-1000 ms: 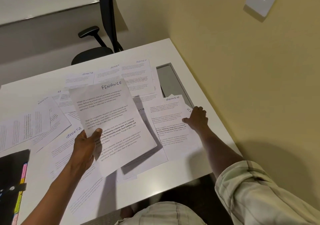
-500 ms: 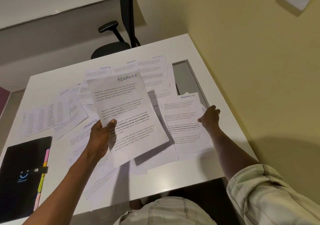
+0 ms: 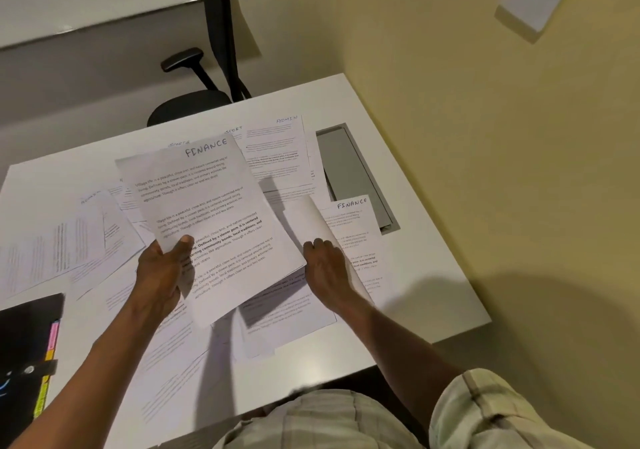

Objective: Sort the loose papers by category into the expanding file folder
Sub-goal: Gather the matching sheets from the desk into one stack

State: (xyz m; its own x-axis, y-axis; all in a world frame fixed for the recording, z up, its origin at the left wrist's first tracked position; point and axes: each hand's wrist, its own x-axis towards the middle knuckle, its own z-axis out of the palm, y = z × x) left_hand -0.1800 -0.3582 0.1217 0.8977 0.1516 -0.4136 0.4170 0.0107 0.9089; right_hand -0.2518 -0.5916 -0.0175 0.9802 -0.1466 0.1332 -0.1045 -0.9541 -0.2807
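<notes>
Office: desk (image 3: 398,296), swivel chair (image 3: 194,102)

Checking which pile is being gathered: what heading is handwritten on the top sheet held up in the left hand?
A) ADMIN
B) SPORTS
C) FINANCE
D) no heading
C: the top sheet gripped by the left hand reads FINANCE in pen at its upper right corner.

Left hand (image 3: 161,274) gripping FINANCE sheet (image 3: 207,220), right hand (image 3: 325,268) lifting another sheet (image 3: 311,222)
</notes>
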